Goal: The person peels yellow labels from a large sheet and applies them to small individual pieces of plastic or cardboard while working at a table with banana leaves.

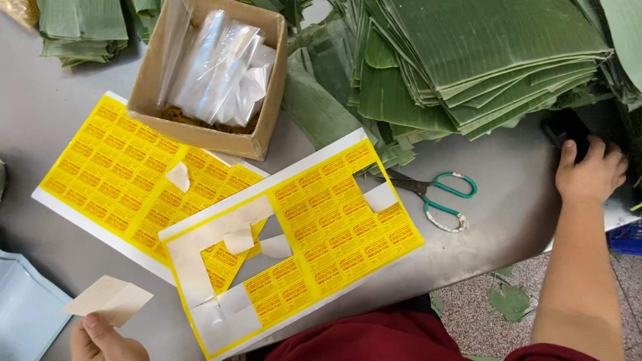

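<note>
My left hand (pixel 100 341), at the bottom left, pinches a small pale piece of backing paper (pixel 110 301) above the grey table (pixel 508 180). My right hand (pixel 592 172) reaches to the table's right edge and rests on a dark object (pixel 560 128) there; whether it grips that object I cannot tell. Between the hands lie two yellow sticker sheets: a partly cut-out one (pixel 321 220) in front of me, and a fuller one (pixel 127 177) under it to the left.
Green-handled scissors (pixel 435 194) lie right of the sheets. A cardboard box (pixel 210 77) with clear plastic bags stands behind them. Stacks of green leaves (pixel 468 60) fill the back right, with more leaves (pixel 83 27) at the back left. A pale blue bag (pixel 23 311) lies at the left edge.
</note>
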